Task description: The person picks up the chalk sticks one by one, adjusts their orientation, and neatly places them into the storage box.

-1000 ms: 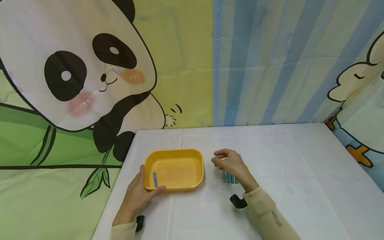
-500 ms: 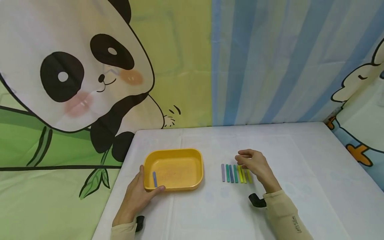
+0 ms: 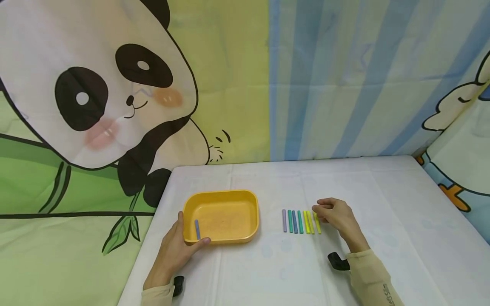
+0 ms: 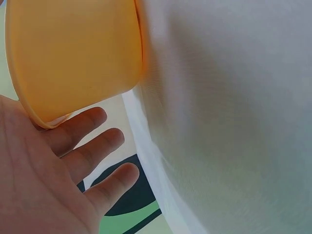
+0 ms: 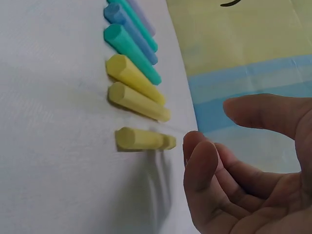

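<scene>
My left hand holds the near left corner of a yellow plastic tray, thumb along the front rim and fingers at the left side. In the left wrist view three fingers spread beside the tray's wall. One blue chalk stick lies inside, at the left. To the right of the tray is a row of several chalk sticks: purple, green, blue, green and yellow. Over the far end of the rightmost yellow chalk stick is my right hand, thumb and fingers apart with nothing between them.
A white cloth covers the table, whose back edge meets a printed curtain with a panda. Black wrist-camera mounts stick out beside both wrists.
My right hand has moved right, across the chalk row, and lowered toward the last yellow stick, uncovering the others. The left hand and tray have stayed in place.
</scene>
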{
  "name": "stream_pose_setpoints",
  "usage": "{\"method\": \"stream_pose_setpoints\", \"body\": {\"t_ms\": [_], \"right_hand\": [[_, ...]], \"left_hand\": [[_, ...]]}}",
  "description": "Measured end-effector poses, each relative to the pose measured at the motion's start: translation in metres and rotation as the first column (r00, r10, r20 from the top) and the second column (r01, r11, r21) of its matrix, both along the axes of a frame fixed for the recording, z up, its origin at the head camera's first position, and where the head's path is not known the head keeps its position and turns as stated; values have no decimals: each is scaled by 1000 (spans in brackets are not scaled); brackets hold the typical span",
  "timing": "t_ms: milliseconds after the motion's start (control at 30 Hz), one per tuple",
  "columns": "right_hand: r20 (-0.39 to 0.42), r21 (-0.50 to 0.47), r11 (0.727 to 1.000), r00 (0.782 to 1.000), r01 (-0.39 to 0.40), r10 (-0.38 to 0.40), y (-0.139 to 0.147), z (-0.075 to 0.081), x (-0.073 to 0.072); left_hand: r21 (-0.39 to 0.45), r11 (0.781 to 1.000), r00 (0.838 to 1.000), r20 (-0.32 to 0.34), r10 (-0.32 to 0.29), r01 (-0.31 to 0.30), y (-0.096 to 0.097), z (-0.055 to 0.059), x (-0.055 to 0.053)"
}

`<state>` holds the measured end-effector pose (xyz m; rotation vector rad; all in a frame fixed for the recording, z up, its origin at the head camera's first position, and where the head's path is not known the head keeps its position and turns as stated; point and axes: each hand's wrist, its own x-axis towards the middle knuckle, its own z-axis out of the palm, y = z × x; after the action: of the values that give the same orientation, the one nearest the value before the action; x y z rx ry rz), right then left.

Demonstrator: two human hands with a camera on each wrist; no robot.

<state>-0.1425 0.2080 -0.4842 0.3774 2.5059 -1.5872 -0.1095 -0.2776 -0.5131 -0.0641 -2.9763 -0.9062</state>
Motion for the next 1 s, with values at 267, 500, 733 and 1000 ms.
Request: {"method": "stream_pose_setpoints", "body": {"t_ms": [267,500,733,1000], "right_hand": [[46,116,993,999,-16,10,5,-11,3],[42,176,984,999,-23,16,5,-16,3],[26,267,963,999,-29,23,3,-17,4],[-1,302,953,1000,-17,19,2,-19,5]], "left_hand": [[5,1000,1000,-8,-2,2,0,-3,0],[12,1000,1000,-19,-1,2,1,-4,0],[10,1000,1000,-23,-2,2,2,-3,0],[13,1000,1000,-14,2,-2,2,-5,-1]]}}
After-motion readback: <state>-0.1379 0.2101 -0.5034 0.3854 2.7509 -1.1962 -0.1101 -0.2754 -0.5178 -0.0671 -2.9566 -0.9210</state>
